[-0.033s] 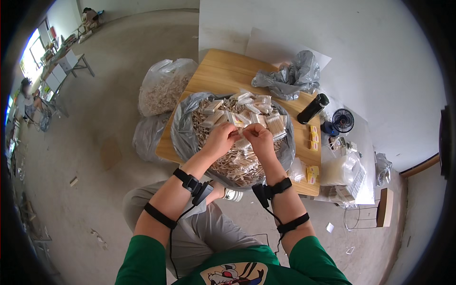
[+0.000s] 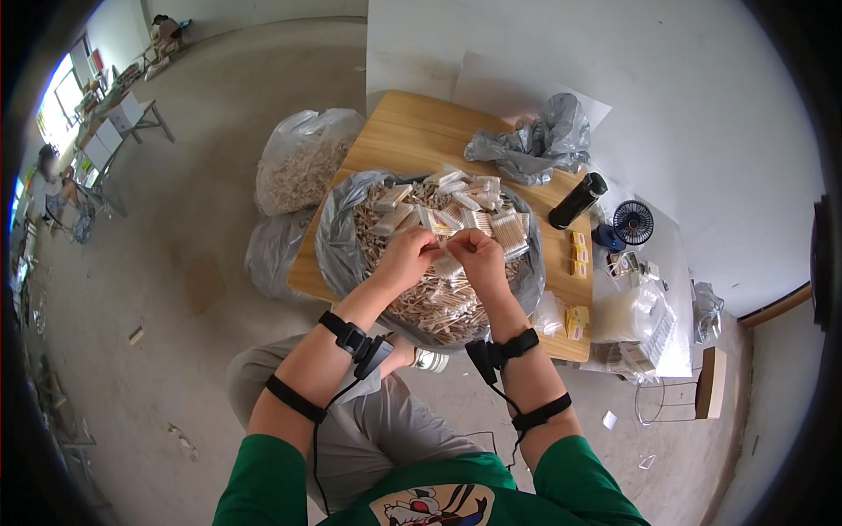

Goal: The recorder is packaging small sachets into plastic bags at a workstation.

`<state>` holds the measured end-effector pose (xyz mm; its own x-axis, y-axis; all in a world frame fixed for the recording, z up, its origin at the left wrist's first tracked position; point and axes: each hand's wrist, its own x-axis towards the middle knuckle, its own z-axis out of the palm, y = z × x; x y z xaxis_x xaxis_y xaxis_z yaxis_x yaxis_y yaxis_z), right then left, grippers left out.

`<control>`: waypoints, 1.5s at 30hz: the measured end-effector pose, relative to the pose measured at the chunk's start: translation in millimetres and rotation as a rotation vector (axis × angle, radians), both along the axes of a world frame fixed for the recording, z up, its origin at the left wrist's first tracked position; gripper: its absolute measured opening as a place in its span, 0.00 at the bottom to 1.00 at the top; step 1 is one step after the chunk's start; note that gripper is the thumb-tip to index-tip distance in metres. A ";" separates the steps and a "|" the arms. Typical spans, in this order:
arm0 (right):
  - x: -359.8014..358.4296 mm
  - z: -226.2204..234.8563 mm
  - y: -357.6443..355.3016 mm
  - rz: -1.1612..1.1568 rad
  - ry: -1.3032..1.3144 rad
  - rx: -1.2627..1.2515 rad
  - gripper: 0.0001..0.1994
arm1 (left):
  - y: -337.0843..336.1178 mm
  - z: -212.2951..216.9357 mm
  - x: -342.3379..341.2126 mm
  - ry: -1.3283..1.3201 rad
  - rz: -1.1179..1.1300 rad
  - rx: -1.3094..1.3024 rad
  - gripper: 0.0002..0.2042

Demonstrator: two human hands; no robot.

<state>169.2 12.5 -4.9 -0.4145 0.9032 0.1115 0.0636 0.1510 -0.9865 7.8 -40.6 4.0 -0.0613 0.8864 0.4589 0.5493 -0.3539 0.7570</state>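
Observation:
Close together over a heap of loose cotton swabs (image 2: 443, 307), my two hands meet with the fingers closed. My left hand (image 2: 408, 259) pinches the left side of a small clear packet of cotton swabs (image 2: 448, 266). Its right side is between the thumb and fingers of my right hand (image 2: 478, 254). The fingers partly cover the packet, and its opening cannot be made out. A round container lined with a grey plastic bag (image 2: 335, 237) holds the heap. Several filled swab packets (image 2: 509, 230) lie on top, along the far side.
The container stands on a wooden table (image 2: 412, 118). On it are a crumpled grey bag (image 2: 539, 145), a dark bottle (image 2: 579, 202) and small yellow-and-white packs (image 2: 580, 254). A small fan (image 2: 632, 223) stands at the right. Large swab-filled bags (image 2: 303, 167) rest left of the table.
Almost nothing differs; the fingers of my right hand have shifted very slightly at the packet.

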 end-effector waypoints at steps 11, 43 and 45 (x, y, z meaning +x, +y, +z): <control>5.1 -17.0 -28.7 -0.186 0.088 -0.325 0.13 | 0.5 -13.9 1.3 -0.188 0.079 -0.173 0.11; 18.2 -15.1 -18.2 -0.509 -0.337 0.013 0.17 | -0.3 -27.7 -2.6 -0.020 0.288 -0.077 0.16; 32.7 -29.3 -5.3 -0.534 -0.345 0.073 0.17 | 0.1 -26.3 -9.0 -0.002 0.352 -0.111 0.17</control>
